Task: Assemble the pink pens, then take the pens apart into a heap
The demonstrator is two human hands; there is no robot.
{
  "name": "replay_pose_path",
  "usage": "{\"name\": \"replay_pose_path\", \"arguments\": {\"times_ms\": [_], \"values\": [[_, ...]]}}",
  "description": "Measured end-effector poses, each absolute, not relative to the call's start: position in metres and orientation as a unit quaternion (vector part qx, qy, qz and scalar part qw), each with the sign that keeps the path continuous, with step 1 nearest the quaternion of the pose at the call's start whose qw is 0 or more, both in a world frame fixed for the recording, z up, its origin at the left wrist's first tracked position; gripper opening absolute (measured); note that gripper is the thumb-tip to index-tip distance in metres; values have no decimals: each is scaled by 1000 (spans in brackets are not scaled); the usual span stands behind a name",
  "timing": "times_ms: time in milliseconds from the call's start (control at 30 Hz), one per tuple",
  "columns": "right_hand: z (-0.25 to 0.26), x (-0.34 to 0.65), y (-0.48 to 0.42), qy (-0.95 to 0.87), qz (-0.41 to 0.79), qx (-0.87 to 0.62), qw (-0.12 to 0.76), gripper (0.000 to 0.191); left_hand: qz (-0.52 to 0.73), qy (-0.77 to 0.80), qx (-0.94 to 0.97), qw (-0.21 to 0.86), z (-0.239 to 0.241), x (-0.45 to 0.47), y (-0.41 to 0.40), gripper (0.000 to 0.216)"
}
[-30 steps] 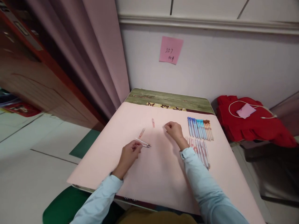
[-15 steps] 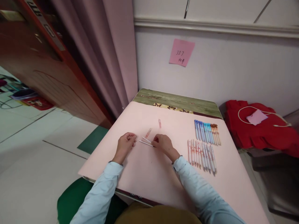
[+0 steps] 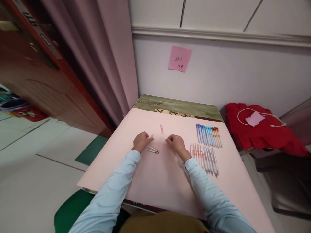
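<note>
My left hand (image 3: 143, 141) is at the middle of the table, thumb and fingers closed at a short clear pen barrel piece (image 3: 152, 136), most of which the hand hides. Just below its fingers lie two thin white pen refills (image 3: 152, 149), their dark tips pointing right. My right hand (image 3: 176, 143) is a little above the tabletop, right of the refills, with thumb and forefinger pinched together; whatever they may hold cannot be made out. Beyond both hands a small pink, clear pen part (image 3: 161, 128) lies by itself.
On the right lie a row of blue, turquoise and brown-topped pens (image 3: 209, 135) and, nearer, a row of clear pens (image 3: 204, 159). A pink sheet (image 3: 167, 187) covers the table. Red cloth (image 3: 262, 132) with a white cable sits beyond its right edge; a green stool (image 3: 70, 210) is front left.
My left hand has moved right and reached the clear barrel piece. My right hand has left the refills, which now lie free, and moved right. The view has shifted slightly.
</note>
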State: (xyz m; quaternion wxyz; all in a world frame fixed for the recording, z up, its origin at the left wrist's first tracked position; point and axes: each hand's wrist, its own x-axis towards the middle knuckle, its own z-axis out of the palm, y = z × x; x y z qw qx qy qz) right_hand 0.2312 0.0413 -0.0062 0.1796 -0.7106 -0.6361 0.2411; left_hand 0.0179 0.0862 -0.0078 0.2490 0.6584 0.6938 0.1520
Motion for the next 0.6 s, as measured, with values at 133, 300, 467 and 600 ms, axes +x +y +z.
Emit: {"name": "replay_pose_path", "arguments": {"times_ms": [133,300,467,600], "values": [[-8,227,40,-652,259,-692,169,12,140,711,639,256,-9,32,95,17],[-9,221,51,-644,235,-706,177,15,190,716,606,288,1,24,94,9],[-12,242,69,-608,191,-747,191,19,452,604,449,480,11,-9,60,25],[-19,265,83,-557,151,-790,207,25,556,525,255,592,6,-28,31,19]]}}
